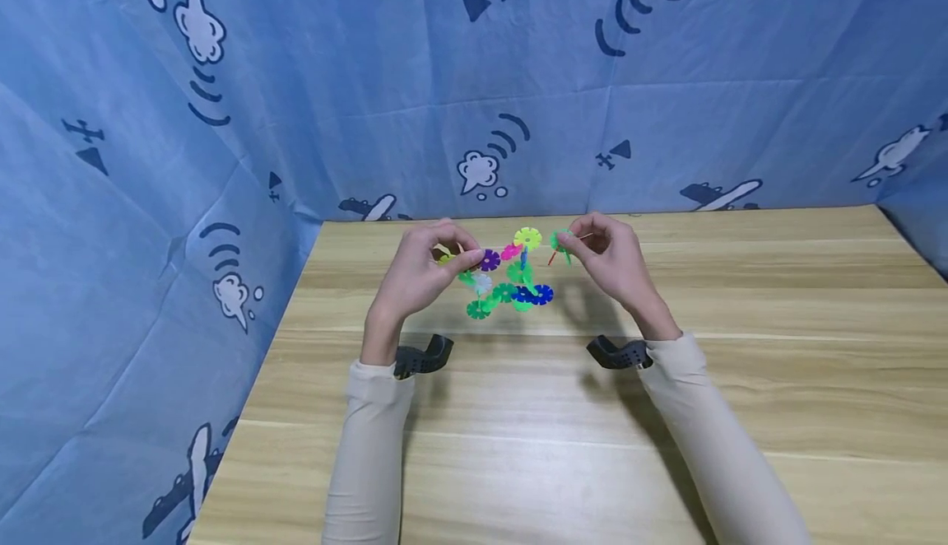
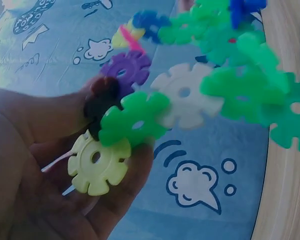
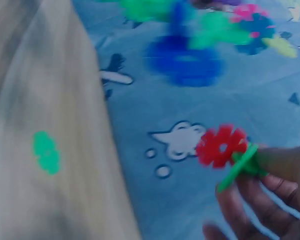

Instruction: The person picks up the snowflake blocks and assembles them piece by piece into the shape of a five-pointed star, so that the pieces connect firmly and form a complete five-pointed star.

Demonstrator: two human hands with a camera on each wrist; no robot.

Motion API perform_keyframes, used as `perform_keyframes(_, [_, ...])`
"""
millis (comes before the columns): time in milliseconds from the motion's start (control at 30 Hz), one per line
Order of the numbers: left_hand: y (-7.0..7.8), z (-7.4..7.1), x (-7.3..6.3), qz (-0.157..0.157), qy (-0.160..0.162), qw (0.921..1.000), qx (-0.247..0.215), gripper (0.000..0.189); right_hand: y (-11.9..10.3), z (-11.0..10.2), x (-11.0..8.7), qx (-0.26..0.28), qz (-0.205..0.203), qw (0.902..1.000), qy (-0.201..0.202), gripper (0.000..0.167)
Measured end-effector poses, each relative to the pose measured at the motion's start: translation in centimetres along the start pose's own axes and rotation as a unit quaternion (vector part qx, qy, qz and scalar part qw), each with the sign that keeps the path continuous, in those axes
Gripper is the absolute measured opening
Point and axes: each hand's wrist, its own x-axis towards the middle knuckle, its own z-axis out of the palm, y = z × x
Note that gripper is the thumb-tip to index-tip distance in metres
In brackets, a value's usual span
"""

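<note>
My left hand (image 1: 422, 273) holds up a chain of interlocked notched plastic discs, pinching it at one end. In the left wrist view a dark disc (image 2: 101, 105) lies by the thumb, beside a pale yellow disc (image 2: 97, 162) and a green disc (image 2: 137, 120). Further along are a purple disc (image 1: 489, 260), a white disc (image 2: 185, 95) and blue discs (image 1: 542, 294). Across from it, apart from the chain, my right hand (image 1: 611, 257) pinches a green disc (image 3: 237, 167) joined to a red disc (image 3: 222, 146). Some fingers are hidden.
Beneath both hands is a wood-grain table (image 1: 504, 463), its far edge close to a blue patterned curtain (image 1: 415, 51). In the right wrist view, a loose green disc (image 3: 46, 152) appears over the table surface. Black wrist mounts (image 1: 425, 356) sit on both wrists.
</note>
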Motion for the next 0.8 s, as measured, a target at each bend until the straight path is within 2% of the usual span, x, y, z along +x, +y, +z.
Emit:
perform_keyframes(167, [0.1, 0.4, 0.2, 0.017, -0.052, 0.9985, 0.006, 0.006, -1.8, -0.9, 0.0, 0.068, -0.022, 0.9974, 0.004, 0.024])
perform_keyframes(300, [0.2, 0.7, 0.1, 0.030, -0.075, 0.9966, 0.012, 0.006, -2.8, -0.9, -0.3, 0.101, -0.027, 0.9945, -0.009, 0.024])
perform_keyframes(633, [0.5, 1.2, 0.1, 0.038, -0.090, 0.9948, 0.028, 0.006, -4.4, 0.0, -0.9, 0.137, -0.047, 0.9876, -0.061, 0.019])
perform_keyframes(800, [0.6, 1.3, 0.2, 0.044, -0.097, 0.9937, 0.035, 0.006, -4.7, 0.3, -1.0, 0.154, -0.057, 0.9852, -0.049, 0.015])
